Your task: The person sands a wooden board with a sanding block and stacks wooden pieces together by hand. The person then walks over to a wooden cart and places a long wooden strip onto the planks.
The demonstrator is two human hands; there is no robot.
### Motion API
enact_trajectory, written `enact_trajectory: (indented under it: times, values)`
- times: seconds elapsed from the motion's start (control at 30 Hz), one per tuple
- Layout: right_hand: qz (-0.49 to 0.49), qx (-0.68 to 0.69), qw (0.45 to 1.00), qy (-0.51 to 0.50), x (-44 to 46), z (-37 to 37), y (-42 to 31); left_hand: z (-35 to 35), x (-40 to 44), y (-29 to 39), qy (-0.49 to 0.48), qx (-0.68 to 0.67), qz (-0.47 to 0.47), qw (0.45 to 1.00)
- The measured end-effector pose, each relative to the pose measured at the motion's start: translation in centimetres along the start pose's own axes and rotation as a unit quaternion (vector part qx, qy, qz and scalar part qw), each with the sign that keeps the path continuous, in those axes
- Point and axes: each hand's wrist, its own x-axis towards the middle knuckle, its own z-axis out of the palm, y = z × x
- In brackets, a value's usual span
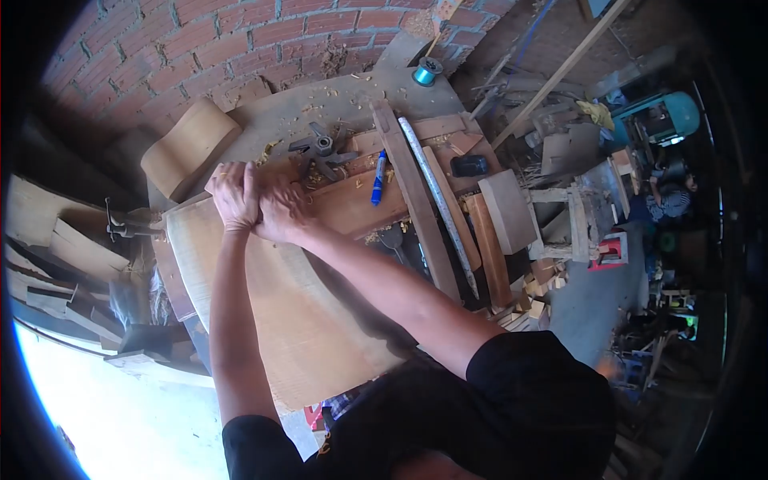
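A wide pale wooden board [280, 320] slants from the bench toward my body. At its far end my left hand [234, 196] is closed, fingers curled, beside a small light edge of something mostly hidden. Pressed against it on the right is my right hand [280, 210], also closed, its fingers slightly blurred. What the two hands grip is covered by them. A curved wooden piece [192, 148] lies just beyond, to the left. Right of the hands, a blue marker [378, 178] rests on a brown plank [352, 200].
A clamp [116, 220] sits left of the board. Metal parts [322, 144], a teal spool [427, 72], a long speckled strip [436, 200], a phone-like black object [469, 166] and wood pieces are on the bench [280, 120]. A brick wall [208, 48] stands behind; a person [670, 198] is far right.
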Motion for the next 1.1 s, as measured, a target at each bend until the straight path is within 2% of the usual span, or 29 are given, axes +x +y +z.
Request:
enact_trajectory:
  times: [0.03, 0.07, 0.1, 0.13, 0.2, 0.33, 0.43, 0.47, 0.53, 0.63, 0.7, 0.8, 0.83, 0.87, 0.93, 1.07, 1.1]
  values:
    - [0.008, -0.005, 1.000, 0.003, -0.4, 0.4, 0.0, -0.4, 0.2, 0.8, 0.034, -0.010, -0.047, 0.998]
    - [-0.002, -0.028, 0.998, 0.059, -1.4, 0.9, -0.1, -0.6, -0.7, 0.6, 0.026, -0.011, -0.100, 0.995]
    - [-0.015, -0.051, 0.992, 0.118, -2.5, 1.1, -0.3, -0.6, -2.2, 1.3, 0.078, -0.007, -0.098, 0.992]
    - [-0.012, -0.051, 0.991, 0.123, -3.8, 0.7, -0.4, -0.6, -4.1, 1.8, 0.132, -0.002, -0.094, 0.987]
    - [0.033, 0.014, 0.999, 0.030, -8.4, -0.4, -0.7, -1.6, -8.9, 3.4, 0.101, 0.049, -0.164, 0.980]
    - [-0.010, -0.022, 1.000, -0.018, -17.8, -2.7, 0.5, -3.9, -18.1, 6.7, 0.017, 0.166, -0.231, 0.958]
    - [-0.025, -0.024, 0.999, -0.016, -23.5, -5.0, 1.7, -4.1, -23.9, 9.0, -0.004, 0.201, -0.230, 0.952]
    - [-0.027, -0.020, 0.999, -0.012, -25.1, -5.9, 2.3, -3.9, -25.5, 9.7, -0.040, 0.261, -0.205, 0.942]
    - [0.008, 0.060, 0.998, -0.003, -28.0, -7.6, 3.6, -3.4, -27.5, 11.2, -0.071, 0.326, -0.178, 0.926]
    - [0.018, 0.048, 0.994, 0.096, -31.0, -10.7, 7.0, -2.8, -30.0, 14.2, -0.089, 0.345, -0.214, 0.910]
    - [0.090, 0.050, 0.991, 0.087, -31.8, -13.7, 9.6, -2.9, -30.6, 16.0, -0.102, 0.342, -0.226, 0.906]
    - [0.165, 0.003, 0.976, 0.139, -31.6, -17.3, 13.8, -3.2, -29.9, 17.4, -0.101, 0.325, -0.240, 0.909]
    - [0.208, 0.031, 0.968, 0.138, -31.1, -18.4, 14.7, -3.3, -29.8, 17.6, -0.097, 0.309, -0.246, 0.913]
    - [0.180, 0.081, 0.963, 0.186, -30.4, -16.8, 18.5, -3.4, -29.9, 17.5, -0.096, 0.313, -0.249, 0.912]
    - [0.171, -0.019, 0.963, 0.209, -29.0, -18.3, 19.8, -3.2, -29.9, 17.2, -0.090, 0.312, -0.240, 0.915]
    - [0.161, -0.015, 0.964, 0.212, -25.7, -18.5, 21.6, -3.2, -29.9, 17.3, -0.087, 0.317, -0.236, 0.914]
    - [0.197, -0.008, 0.964, 0.180, -24.9, -18.9, 21.1, -3.3, -29.8, 17.4, -0.086, 0.319, -0.234, 0.914]
